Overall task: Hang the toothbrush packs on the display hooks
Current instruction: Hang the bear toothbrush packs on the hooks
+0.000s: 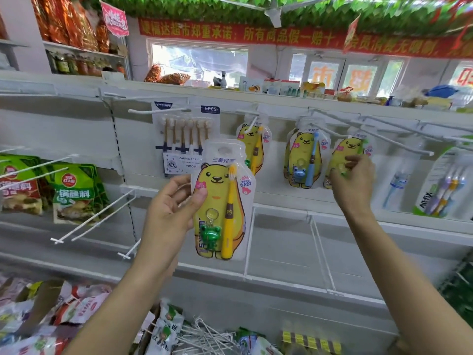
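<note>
Head view. Left hand (170,208): grips a bear-print toothbrush pack (221,201) by its left edge, held upright in front of the shelf back panel, below the six-brush card (183,139). Right hand (354,179): fingers curled on a hung bear pack (343,162) at the panel's right. Hook (249,125) above is occupied. Risk: the pack's hang hole missing the hook tip, or the one-sided grip letting it slip.

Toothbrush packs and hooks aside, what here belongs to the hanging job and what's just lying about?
Job:
bear toothbrush pack in left hand
hung bear packs
display hooks
right hand

Lying about:
green sauce packets
six-brush card
loose hooks
</note>
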### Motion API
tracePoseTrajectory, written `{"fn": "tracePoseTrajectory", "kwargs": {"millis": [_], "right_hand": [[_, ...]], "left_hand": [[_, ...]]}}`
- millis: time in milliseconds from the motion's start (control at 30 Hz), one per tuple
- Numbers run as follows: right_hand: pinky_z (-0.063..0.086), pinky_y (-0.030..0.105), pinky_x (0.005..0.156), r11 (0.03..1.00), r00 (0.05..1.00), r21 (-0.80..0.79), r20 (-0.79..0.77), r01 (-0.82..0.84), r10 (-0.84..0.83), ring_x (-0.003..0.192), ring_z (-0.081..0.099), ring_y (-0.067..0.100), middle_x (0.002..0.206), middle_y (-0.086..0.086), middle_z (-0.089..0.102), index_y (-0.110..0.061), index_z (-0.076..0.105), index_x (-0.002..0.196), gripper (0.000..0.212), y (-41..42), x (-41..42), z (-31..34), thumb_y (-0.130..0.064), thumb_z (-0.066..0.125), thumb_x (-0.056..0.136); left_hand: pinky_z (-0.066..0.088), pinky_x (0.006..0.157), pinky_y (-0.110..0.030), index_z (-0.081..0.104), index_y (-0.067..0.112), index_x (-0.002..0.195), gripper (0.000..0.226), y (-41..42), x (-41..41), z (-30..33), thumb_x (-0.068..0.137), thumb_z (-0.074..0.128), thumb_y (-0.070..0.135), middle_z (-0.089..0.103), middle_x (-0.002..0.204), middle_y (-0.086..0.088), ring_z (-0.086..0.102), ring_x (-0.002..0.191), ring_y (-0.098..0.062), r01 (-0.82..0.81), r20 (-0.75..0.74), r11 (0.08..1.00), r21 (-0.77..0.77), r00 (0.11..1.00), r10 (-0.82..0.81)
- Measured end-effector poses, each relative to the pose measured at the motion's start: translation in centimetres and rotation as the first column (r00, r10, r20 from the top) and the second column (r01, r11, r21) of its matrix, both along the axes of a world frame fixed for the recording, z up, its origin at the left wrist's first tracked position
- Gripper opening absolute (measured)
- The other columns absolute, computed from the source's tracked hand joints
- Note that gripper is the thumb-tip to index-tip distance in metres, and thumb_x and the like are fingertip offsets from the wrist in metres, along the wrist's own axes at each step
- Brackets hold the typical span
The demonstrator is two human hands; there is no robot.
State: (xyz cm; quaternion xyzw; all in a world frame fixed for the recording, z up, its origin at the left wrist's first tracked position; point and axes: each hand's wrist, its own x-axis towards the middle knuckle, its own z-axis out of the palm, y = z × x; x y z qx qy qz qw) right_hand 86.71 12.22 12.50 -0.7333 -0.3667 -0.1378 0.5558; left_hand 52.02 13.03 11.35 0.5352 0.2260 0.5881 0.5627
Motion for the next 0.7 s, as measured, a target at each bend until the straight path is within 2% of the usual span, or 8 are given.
{"fn": "tracePoseTrajectory", "kwargs": {"millis": [33,100,200,267,333,500,700], "right_hand": [[0.048,0.048,0.096,0.999,0.999,0.005,0.004,-0.036,0.036,0.106,0.057,0.029,0.114,0.011,0.060,-0.009,0.059,0.110,0.024,-0.9,-1.1,-0.1,-0.012,0.064,0.087],[0.055,0.042,0.088,0.969,0.968,0.000,-0.044,-0.246,0.246,0.091,0.064,0.017,0.100,0.004,0.069,-0.011,0.067,0.101,0.010,-3.2,-4.5,-0.1,-0.018,0.065,0.093],[0.060,0.034,0.080,0.780,0.777,-0.019,-0.105,-0.625,0.620,0.088,0.070,0.014,0.092,0.001,0.073,-0.013,0.070,0.103,0.019,-6.5,-11.0,-0.2,-0.030,0.062,0.096],[0.060,0.033,0.081,0.670,0.669,-0.043,-0.130,-0.741,0.732,0.093,0.071,0.018,0.098,0.000,0.073,-0.014,0.069,0.109,0.029,-7.7,-14.5,-0.5,-0.036,0.061,0.092],[0.061,0.034,0.080,0.635,0.630,-0.015,-0.152,-0.772,0.762,0.091,0.071,0.019,0.098,0.002,0.073,-0.012,0.067,0.109,0.030,-8.0,-16.6,-1.1,-0.034,0.062,0.090],[0.062,0.040,0.072,0.681,0.659,0.118,-0.179,-0.722,0.730,0.082,0.073,0.024,0.092,0.006,0.074,-0.010,0.068,0.104,0.009,-7.4,-17.5,-2.0,-0.009,0.062,0.097],[0.063,0.042,0.069,0.751,0.721,0.167,-0.212,-0.638,0.660,0.078,0.074,0.025,0.088,0.010,0.075,-0.007,0.070,0.102,0.009,-6.8,-17.3,-2.2,-0.008,0.063,0.096]], "left_hand": [[0.061,0.069,-0.027,0.062,0.018,0.108,0.027,0.3,0.0,0.5,0.081,0.066,0.018,0.077,0.102,0.002,0.073,0.092,-0.012,0.006,0.005,1.000,0.009,1.000,-0.006],[0.060,0.069,-0.027,0.062,0.020,0.108,0.023,0.8,0.3,1.3,0.086,0.065,0.016,0.076,0.102,0.002,0.073,0.093,-0.012,0.017,0.008,0.999,0.028,1.000,-0.017],[0.061,0.070,-0.030,0.061,0.018,0.111,0.022,1.3,0.8,2.0,0.090,0.065,0.014,0.076,0.103,-0.001,0.073,0.093,-0.015,0.034,0.011,0.998,0.050,0.999,-0.034],[0.060,0.069,-0.030,0.060,0.016,0.112,0.021,1.4,1.3,2.1,0.092,0.064,0.011,0.077,0.100,-0.001,0.073,0.091,-0.014,0.047,0.008,0.997,0.068,0.999,-0.047],[0.059,0.068,-0.028,0.059,0.015,0.113,0.021,1.3,1.7,1.9,0.093,0.063,0.010,0.077,0.098,0.000,0.073,0.090,-0.014,0.056,0.006,0.995,0.078,0.998,-0.056],[0.059,0.071,-0.030,0.060,0.014,0.113,0.022,1.6,2.1,1.7,0.093,0.065,0.010,0.076,0.100,-0.002,0.073,0.091,-0.015,0.070,-0.004,0.994,0.083,0.998,-0.070],[0.060,0.073,-0.032,0.061,0.016,0.110,0.020,2.1,2.6,1.9,0.092,0.067,0.011,0.076,0.099,-0.002,0.074,0.091,-0.016,0.076,-0.023,0.991,0.109,0.997,-0.074]]}}
